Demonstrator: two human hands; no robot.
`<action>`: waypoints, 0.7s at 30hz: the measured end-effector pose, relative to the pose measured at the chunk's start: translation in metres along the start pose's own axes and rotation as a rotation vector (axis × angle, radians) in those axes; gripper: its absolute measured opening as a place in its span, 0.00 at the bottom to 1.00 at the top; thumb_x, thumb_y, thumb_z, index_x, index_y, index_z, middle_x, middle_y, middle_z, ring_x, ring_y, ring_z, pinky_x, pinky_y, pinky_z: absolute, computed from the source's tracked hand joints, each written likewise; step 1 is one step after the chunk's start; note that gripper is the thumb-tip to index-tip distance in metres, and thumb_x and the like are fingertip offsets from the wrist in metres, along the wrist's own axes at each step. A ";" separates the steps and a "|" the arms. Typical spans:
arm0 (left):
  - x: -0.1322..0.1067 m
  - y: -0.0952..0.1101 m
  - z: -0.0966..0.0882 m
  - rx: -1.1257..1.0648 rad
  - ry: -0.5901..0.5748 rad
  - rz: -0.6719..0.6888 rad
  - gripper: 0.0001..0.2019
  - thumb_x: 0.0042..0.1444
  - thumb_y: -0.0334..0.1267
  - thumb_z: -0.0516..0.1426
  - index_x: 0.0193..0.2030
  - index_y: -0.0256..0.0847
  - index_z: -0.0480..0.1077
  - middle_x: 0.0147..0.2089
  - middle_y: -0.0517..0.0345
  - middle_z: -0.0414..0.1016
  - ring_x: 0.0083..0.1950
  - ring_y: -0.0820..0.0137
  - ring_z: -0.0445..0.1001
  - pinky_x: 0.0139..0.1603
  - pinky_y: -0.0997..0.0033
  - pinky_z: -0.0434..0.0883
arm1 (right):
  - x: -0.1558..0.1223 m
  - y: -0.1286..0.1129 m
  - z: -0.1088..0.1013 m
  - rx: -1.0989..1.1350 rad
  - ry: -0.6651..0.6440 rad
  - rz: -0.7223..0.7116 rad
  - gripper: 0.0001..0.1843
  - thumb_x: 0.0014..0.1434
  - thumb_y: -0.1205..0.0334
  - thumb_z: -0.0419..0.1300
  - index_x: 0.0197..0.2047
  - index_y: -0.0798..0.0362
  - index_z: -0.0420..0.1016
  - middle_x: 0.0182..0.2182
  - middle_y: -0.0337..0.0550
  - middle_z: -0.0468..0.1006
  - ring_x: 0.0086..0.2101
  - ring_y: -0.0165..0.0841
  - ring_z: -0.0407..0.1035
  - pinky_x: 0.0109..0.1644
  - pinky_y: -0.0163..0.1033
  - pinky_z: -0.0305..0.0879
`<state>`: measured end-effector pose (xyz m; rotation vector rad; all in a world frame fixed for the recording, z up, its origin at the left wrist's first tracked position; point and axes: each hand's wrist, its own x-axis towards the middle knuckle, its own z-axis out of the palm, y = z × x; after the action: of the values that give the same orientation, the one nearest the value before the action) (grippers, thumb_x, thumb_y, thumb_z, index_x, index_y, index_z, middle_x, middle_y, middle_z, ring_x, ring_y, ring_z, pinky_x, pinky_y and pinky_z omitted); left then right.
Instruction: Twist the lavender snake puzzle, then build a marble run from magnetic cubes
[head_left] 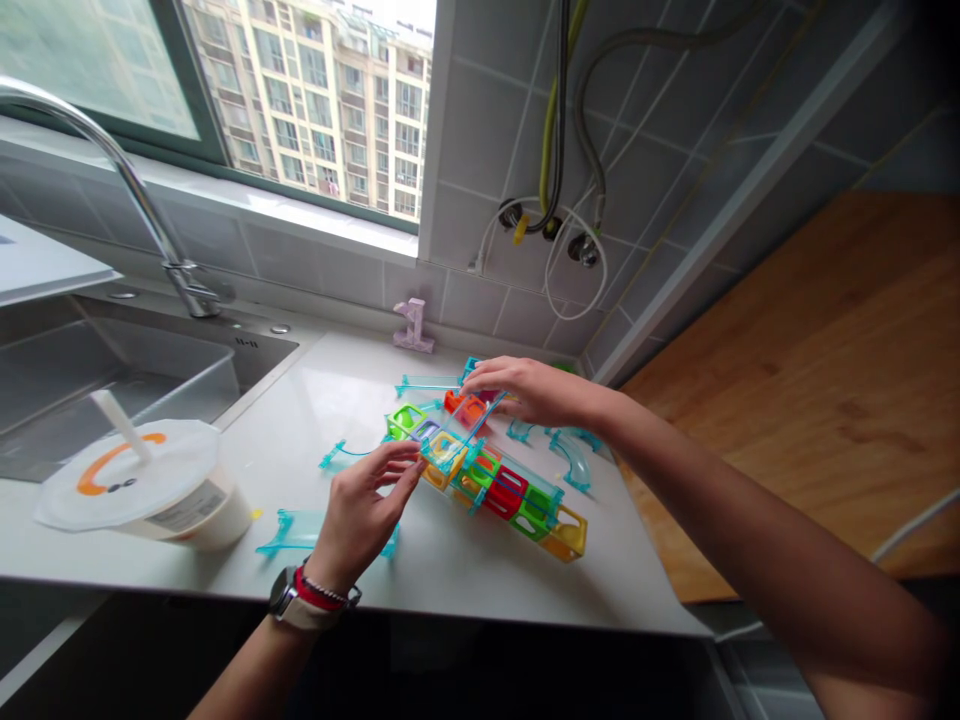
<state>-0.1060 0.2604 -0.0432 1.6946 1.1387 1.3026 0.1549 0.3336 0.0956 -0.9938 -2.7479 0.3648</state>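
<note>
A row of clear coloured plastic blocks (517, 495), yellow, green, red and orange, lies on the white counter (315, 400) with teal track strips across it. My left hand (367, 505) pinches the near-left end of a thin teal track piece (459, 440) at the yellow block. My right hand (525, 388) reaches from the right, fingers curled over the far end by the orange block (465, 408).
A lidded drink cup with a straw (142, 485) lies at the front left. Loose teal track pieces (296, 530) and curves (574, 455) lie around the blocks. A steel sink (112, 370) with tap is at left, a wooden board (825, 380) at right, a pink figure (412, 325) behind.
</note>
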 end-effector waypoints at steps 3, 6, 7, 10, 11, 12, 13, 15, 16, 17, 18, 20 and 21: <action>0.000 -0.001 0.001 0.005 0.010 -0.004 0.16 0.61 0.49 0.63 0.49 0.41 0.77 0.40 0.53 0.83 0.38 0.64 0.83 0.43 0.62 0.83 | 0.001 0.003 0.002 0.017 0.027 -0.013 0.27 0.58 0.79 0.59 0.56 0.45 0.80 0.55 0.43 0.79 0.55 0.37 0.72 0.61 0.42 0.67; 0.000 -0.003 0.001 0.007 0.007 -0.004 0.15 0.60 0.47 0.63 0.48 0.41 0.77 0.41 0.53 0.83 0.38 0.64 0.83 0.43 0.63 0.83 | 0.002 0.008 0.004 0.027 0.037 -0.017 0.27 0.58 0.78 0.61 0.56 0.45 0.80 0.55 0.43 0.79 0.55 0.37 0.72 0.61 0.42 0.67; 0.000 -0.003 0.000 0.009 0.003 -0.006 0.14 0.60 0.47 0.63 0.48 0.41 0.77 0.41 0.54 0.83 0.38 0.65 0.83 0.43 0.63 0.83 | 0.002 0.009 0.005 0.028 0.037 -0.015 0.27 0.58 0.77 0.61 0.57 0.45 0.79 0.55 0.44 0.79 0.55 0.37 0.72 0.61 0.42 0.67; -0.002 0.002 -0.001 0.022 -0.006 -0.007 0.15 0.61 0.45 0.63 0.51 0.41 0.76 0.44 0.53 0.82 0.39 0.65 0.82 0.43 0.64 0.82 | 0.002 0.011 0.008 0.028 0.033 -0.015 0.27 0.58 0.78 0.61 0.58 0.45 0.79 0.55 0.45 0.78 0.53 0.36 0.73 0.59 0.41 0.69; -0.003 0.005 -0.001 0.028 -0.008 0.000 0.16 0.62 0.45 0.62 0.54 0.42 0.75 0.47 0.52 0.81 0.40 0.65 0.82 0.42 0.65 0.82 | 0.001 0.012 0.008 0.029 0.032 -0.015 0.27 0.58 0.78 0.61 0.58 0.46 0.78 0.55 0.45 0.78 0.52 0.36 0.73 0.58 0.41 0.69; -0.005 0.009 -0.001 0.036 -0.014 0.010 0.17 0.63 0.44 0.61 0.57 0.42 0.73 0.51 0.50 0.80 0.41 0.65 0.82 0.42 0.65 0.82 | 0.001 0.012 0.009 0.031 0.034 -0.014 0.27 0.59 0.78 0.61 0.58 0.47 0.78 0.55 0.45 0.78 0.51 0.36 0.74 0.58 0.40 0.69; -0.006 0.012 -0.001 0.048 -0.021 0.020 0.19 0.63 0.44 0.60 0.60 0.43 0.71 0.55 0.49 0.79 0.43 0.65 0.82 0.40 0.66 0.82 | 0.000 0.012 0.009 0.033 0.039 -0.010 0.27 0.59 0.78 0.61 0.58 0.47 0.78 0.55 0.46 0.78 0.51 0.35 0.74 0.57 0.40 0.69; -0.008 0.018 0.003 0.099 -0.025 0.043 0.25 0.61 0.45 0.62 0.64 0.44 0.67 0.59 0.47 0.77 0.45 0.63 0.82 0.37 0.68 0.81 | 0.000 0.012 0.010 0.041 0.060 -0.002 0.26 0.58 0.78 0.61 0.57 0.48 0.79 0.54 0.46 0.78 0.50 0.35 0.74 0.57 0.39 0.69; -0.009 0.020 0.005 0.135 -0.012 0.054 0.28 0.59 0.47 0.64 0.65 0.45 0.66 0.60 0.46 0.76 0.45 0.63 0.82 0.34 0.69 0.81 | -0.001 0.012 0.010 0.045 0.073 0.001 0.26 0.58 0.78 0.61 0.57 0.48 0.79 0.54 0.46 0.78 0.50 0.35 0.74 0.57 0.39 0.69; -0.010 0.020 0.008 0.175 0.012 0.063 0.31 0.57 0.48 0.66 0.65 0.45 0.66 0.60 0.46 0.76 0.44 0.63 0.82 0.32 0.69 0.80 | -0.001 0.012 0.011 0.048 0.085 0.002 0.26 0.58 0.78 0.61 0.57 0.48 0.79 0.54 0.46 0.77 0.50 0.35 0.74 0.57 0.39 0.69; -0.010 0.019 0.012 0.216 0.046 0.069 0.32 0.54 0.49 0.67 0.64 0.45 0.67 0.59 0.46 0.76 0.43 0.63 0.81 0.31 0.69 0.80 | -0.001 0.012 0.012 0.051 0.095 0.001 0.26 0.58 0.78 0.62 0.56 0.48 0.79 0.54 0.46 0.77 0.50 0.35 0.74 0.57 0.39 0.69; -0.011 0.016 0.018 0.273 0.102 0.060 0.31 0.52 0.50 0.69 0.62 0.44 0.69 0.53 0.49 0.79 0.39 0.64 0.81 0.30 0.70 0.80 | -0.001 0.013 0.015 0.054 0.109 -0.002 0.25 0.58 0.78 0.62 0.56 0.48 0.79 0.54 0.47 0.77 0.50 0.35 0.74 0.57 0.40 0.69; -0.011 0.013 0.020 0.279 0.116 0.045 0.30 0.53 0.51 0.68 0.60 0.44 0.70 0.48 0.50 0.80 0.37 0.65 0.81 0.29 0.70 0.80 | -0.001 0.014 0.017 0.057 0.116 -0.002 0.25 0.58 0.78 0.62 0.56 0.49 0.79 0.53 0.47 0.77 0.50 0.36 0.74 0.57 0.40 0.69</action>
<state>-0.0850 0.2454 -0.0399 1.8716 1.4119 1.3330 0.1594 0.3402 0.0752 -0.9664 -2.6200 0.3706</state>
